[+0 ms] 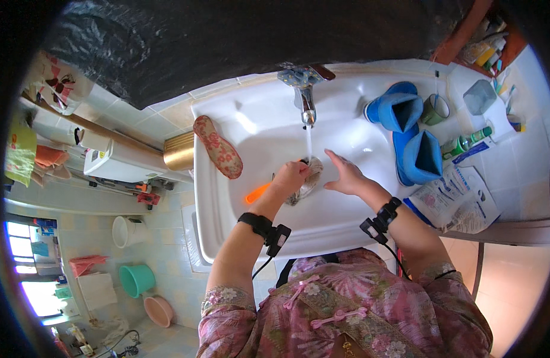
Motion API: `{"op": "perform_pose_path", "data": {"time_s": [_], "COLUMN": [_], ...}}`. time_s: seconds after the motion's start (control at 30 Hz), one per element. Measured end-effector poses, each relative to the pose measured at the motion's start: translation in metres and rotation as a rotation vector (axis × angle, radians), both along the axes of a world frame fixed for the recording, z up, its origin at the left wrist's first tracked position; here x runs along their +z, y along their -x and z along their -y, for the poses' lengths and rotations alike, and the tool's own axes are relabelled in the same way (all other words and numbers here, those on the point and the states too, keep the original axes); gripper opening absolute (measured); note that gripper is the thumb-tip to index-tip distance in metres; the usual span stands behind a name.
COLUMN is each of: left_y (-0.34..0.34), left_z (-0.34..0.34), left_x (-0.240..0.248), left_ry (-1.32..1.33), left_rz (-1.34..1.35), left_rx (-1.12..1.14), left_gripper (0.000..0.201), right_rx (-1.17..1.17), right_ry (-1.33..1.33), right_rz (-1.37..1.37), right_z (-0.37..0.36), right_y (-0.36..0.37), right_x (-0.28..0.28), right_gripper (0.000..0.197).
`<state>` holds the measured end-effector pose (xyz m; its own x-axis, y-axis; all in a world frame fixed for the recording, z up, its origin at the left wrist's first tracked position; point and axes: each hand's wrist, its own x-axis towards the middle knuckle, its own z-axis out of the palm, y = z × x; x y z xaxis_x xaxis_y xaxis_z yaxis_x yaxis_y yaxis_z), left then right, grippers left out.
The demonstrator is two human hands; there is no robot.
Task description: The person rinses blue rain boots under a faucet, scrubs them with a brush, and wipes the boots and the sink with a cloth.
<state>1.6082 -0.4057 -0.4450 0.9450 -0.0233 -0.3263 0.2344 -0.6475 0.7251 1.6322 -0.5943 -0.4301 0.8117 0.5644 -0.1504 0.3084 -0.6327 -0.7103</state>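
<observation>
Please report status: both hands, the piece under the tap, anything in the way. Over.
Left hand closed on pale patterned piece; right hand open beside it. Tap running onto piece. Close by, maybe obstructing: orange handle.

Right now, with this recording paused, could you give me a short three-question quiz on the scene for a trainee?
1. True or false: water is running from the chrome metal tap.

2. Which of the person's hands is open, with its fingers spread?

3. Which stands at the right side of the white ceramic sink?
A) the long orange handle
B) the blue, boot-shaped pair of footwear
C) the flat, red-and-cream floral sole

Key:
1. True.
2. The right hand; the left hand appears closed on the pale, dark-speckled wet item.
3. B.
</observation>
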Motion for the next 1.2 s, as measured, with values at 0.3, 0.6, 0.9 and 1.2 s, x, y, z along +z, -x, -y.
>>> {"op": "perform_pose_path", "data": {"time_s": [0.3, 0.6, 0.9, 1.2], "left_y": [-0.008, 0.031, 0.014, 0.016], "left_z": [-0.036, -0.007, -0.003, -0.014], "left_x": [0.044, 0.005, 0.005, 0.017], "left_ry": [0.129, 1.230, 1.434, 1.138], "left_rz": [0.451, -0.467, -0.350, -0.308], "left_rx": [-0.031, 0.907, 1.115, 0.922], "left_gripper": [0.018, 0.058, 0.059, 0.050], "right_rx": [-0.037, -0.463, -0.315, -0.348], "right_ry": [-0.067, -0.433, -0.251, -0.308], "right_rz": [-0.205, -0.620, -0.095, -0.342], "right_z": [-0.064, -0.094, -0.111, -0.104], "right_y": [-0.025, -0.003, 0.014, -0.008], "right_x": [0.023, 0.004, 0.005, 0.012], "right_gripper": [0.054, 0.032, 0.034, 0.025]}}
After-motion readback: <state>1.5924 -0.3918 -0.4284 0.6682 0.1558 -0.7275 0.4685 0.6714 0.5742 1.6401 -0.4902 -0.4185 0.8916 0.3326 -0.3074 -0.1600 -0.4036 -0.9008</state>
